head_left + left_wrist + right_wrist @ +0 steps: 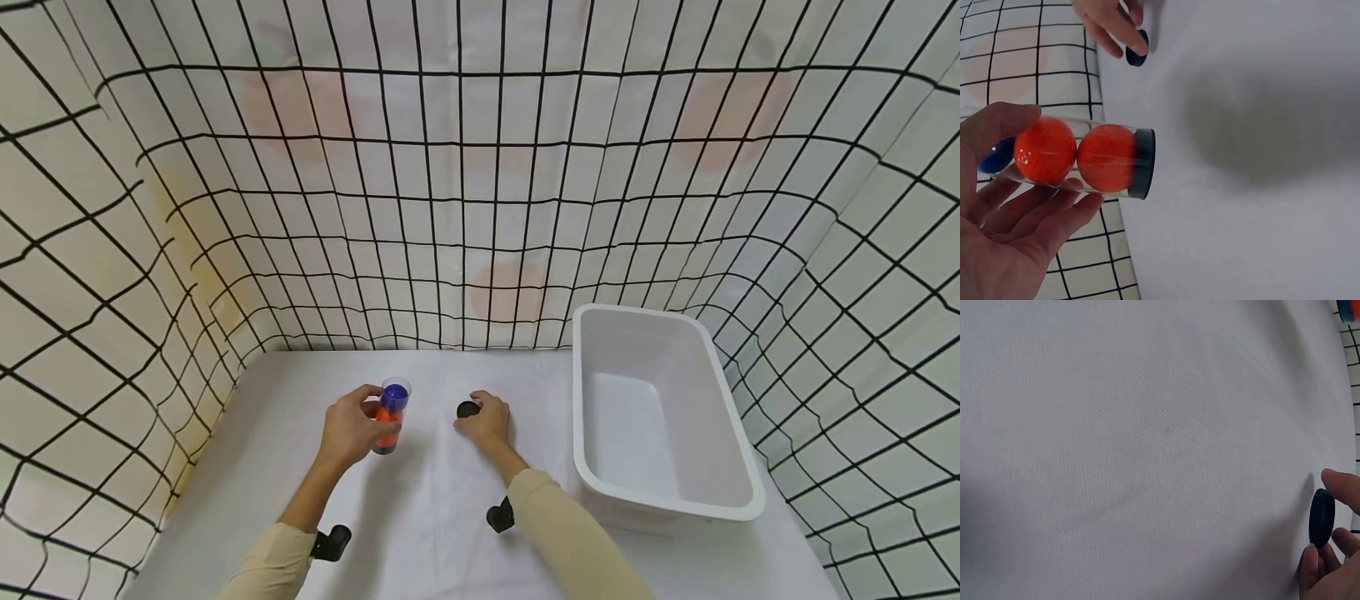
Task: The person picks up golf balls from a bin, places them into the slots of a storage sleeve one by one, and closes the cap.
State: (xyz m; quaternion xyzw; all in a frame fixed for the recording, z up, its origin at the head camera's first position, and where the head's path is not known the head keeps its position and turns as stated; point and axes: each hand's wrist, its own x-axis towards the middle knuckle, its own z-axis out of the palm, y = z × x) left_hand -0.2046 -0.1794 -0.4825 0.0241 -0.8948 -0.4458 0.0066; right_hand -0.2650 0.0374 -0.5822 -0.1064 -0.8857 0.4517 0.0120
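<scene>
My left hand [352, 427] grips a clear tube [406, 384] upright over the left part of the table. Inside it are two orange balls [1107, 158] with a blue ball [394, 397] above them. A black cap [1142, 164] closes the tube's lower end, while the upper end has no cap on it. To the right, my right hand [491, 419] holds a black round lid [467, 409] between thumb and fingers, close over the white cloth. The right wrist view shows this lid [1322, 517] edge-on, at the fingertips.
A deep white plastic bin [667, 500] stands on the right side of the table, with nothing visible in it. White cloth [442, 533] covers the table. Behind and at both sides hangs a pale curtain with a black grid [450, 200].
</scene>
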